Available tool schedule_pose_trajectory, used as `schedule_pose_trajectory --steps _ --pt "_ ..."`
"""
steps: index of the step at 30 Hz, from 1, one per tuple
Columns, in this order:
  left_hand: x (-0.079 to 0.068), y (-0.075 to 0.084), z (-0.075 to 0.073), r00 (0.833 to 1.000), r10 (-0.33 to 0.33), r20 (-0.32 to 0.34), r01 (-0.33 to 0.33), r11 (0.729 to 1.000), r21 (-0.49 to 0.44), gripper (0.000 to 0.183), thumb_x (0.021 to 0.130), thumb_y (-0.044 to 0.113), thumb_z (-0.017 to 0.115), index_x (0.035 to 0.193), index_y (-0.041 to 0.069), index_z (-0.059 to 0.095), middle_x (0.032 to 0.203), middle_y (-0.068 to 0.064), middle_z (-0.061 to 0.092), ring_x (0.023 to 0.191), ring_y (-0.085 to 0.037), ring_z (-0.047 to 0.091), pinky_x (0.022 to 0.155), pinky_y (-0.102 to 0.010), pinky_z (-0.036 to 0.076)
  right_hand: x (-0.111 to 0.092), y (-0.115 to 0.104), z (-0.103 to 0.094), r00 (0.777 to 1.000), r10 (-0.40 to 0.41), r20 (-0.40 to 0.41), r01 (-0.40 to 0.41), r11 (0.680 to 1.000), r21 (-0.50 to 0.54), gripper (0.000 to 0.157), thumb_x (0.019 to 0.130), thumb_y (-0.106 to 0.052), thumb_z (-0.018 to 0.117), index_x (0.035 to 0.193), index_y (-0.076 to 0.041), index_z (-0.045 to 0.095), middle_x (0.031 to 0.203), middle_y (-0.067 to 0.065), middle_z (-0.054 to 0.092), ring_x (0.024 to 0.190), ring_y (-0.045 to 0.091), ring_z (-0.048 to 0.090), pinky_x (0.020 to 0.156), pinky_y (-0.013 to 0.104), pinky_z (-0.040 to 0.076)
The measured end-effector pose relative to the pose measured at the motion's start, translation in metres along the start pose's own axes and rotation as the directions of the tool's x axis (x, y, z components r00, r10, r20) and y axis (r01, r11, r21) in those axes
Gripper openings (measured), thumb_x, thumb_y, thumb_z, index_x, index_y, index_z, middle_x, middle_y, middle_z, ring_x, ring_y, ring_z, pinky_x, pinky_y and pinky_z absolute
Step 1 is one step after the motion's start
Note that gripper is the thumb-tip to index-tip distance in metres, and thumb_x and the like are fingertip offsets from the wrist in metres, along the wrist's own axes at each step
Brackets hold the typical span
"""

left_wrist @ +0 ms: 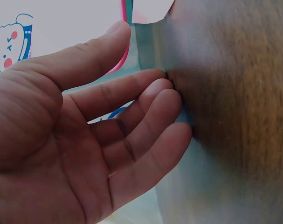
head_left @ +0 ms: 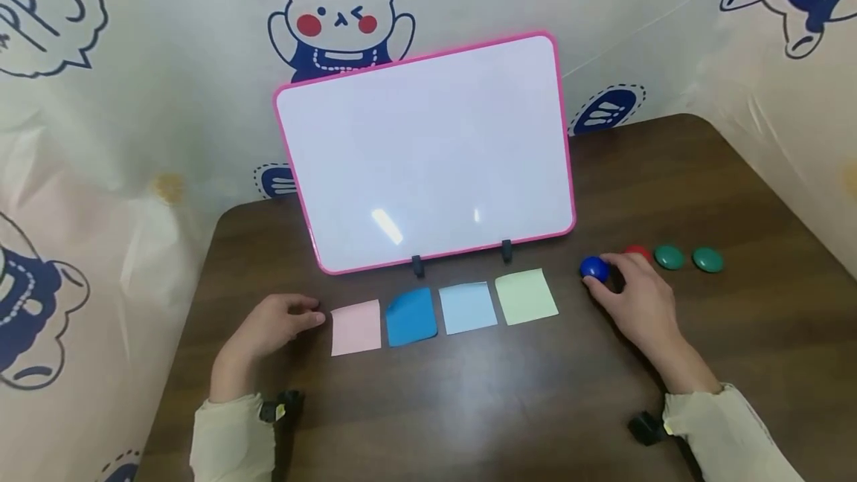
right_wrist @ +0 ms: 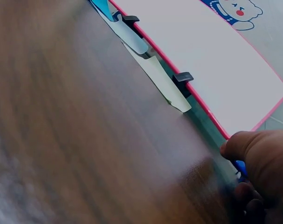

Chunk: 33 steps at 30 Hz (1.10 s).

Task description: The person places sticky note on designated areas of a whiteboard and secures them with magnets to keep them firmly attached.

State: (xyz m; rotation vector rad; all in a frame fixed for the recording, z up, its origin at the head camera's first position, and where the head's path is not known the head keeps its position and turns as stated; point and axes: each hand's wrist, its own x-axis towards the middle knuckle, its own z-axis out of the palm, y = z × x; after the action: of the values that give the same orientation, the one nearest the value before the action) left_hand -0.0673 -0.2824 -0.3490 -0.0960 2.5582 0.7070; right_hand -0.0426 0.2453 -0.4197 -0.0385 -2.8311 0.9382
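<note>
Between thumb and fingers, my right hand pinches a blue round magnet at the right of the table. Beside that hand lie a red round magnet, partly covered by it, and two green ones, a nearer green magnet and a farther green magnet. My left hand rests on the table, fingers loosely bent and holding nothing. Its fingertips are just left of a pink sticky note. In the left wrist view the palm and relaxed fingers show. The right wrist view shows only a sliver of blue.
A pink-framed whiteboard stands tilted on small black feet at the back. Before it lie a dark blue note, a light blue note and a pale green note. A printed curtain hangs behind the wooden table.
</note>
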Motion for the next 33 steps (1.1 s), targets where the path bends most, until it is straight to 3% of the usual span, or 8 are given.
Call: schedule_pose_trajectory --steps 3,11,17,24,33 --pt "0.0 0.0 0.001 1.0 0.006 0.005 -0.006 1.0 -0.014 0.05 0.095 0.032 0.072 0.132 0.001 0.062 0.112 -0.015 0.064 0.098 -0.031 0.058 0.087 -0.054 0.052 -0.001 -0.001 0.0 1.0 -0.008 -0.005 0.008 1.0 0.0 0.044 0.092 -0.023 0.075 0.125 0.003 0.063 0.109 0.021 0.057 0.091 0.037 0.055 0.073 0.056 0.046" --pt "0.002 0.002 0.003 0.999 0.034 0.013 -0.033 0.999 -0.033 0.044 0.095 0.027 0.072 0.131 0.003 0.064 0.101 -0.009 0.063 0.088 -0.026 0.058 0.08 -0.043 0.054 -0.004 -0.005 0.0 1.0 0.01 0.029 -0.009 0.999 -0.044 0.045 0.092 -0.022 0.074 0.127 0.004 0.062 0.108 0.021 0.056 0.09 0.038 0.057 0.071 0.056 0.047" --pt "0.002 0.003 0.007 0.998 0.054 0.01 -0.053 0.996 -0.066 0.039 0.094 0.024 0.073 0.128 0.005 0.066 0.097 -0.008 0.062 0.086 -0.025 0.058 0.077 -0.04 0.053 -0.005 -0.008 -0.002 0.999 0.004 0.036 -0.003 0.999 -0.048 0.045 0.093 -0.018 0.073 0.128 0.007 0.061 0.107 0.022 0.056 0.089 0.039 0.057 0.071 0.056 0.047" --pt "0.005 0.003 0.012 0.998 0.062 -0.016 -0.063 0.994 -0.089 0.019 0.094 0.017 0.072 0.112 0.01 0.071 0.092 -0.006 0.063 0.083 -0.025 0.058 0.077 -0.04 0.055 -0.006 -0.011 -0.002 0.999 0.004 0.044 -0.003 1.0 -0.031 0.045 0.093 -0.017 0.073 0.128 0.008 0.061 0.109 0.024 0.056 0.093 0.042 0.057 0.075 0.059 0.046" --pt "0.006 0.001 0.017 0.997 0.078 -0.03 -0.081 0.99 -0.112 0.007 0.094 0.015 0.072 0.099 0.012 0.07 0.089 -0.005 0.063 0.081 -0.025 0.058 0.077 -0.039 0.055 -0.007 -0.011 -0.003 0.999 -0.006 0.036 0.008 0.999 -0.037 0.044 0.092 -0.016 0.074 0.128 0.007 0.061 0.107 0.023 0.056 0.09 0.039 0.056 0.071 0.056 0.046"
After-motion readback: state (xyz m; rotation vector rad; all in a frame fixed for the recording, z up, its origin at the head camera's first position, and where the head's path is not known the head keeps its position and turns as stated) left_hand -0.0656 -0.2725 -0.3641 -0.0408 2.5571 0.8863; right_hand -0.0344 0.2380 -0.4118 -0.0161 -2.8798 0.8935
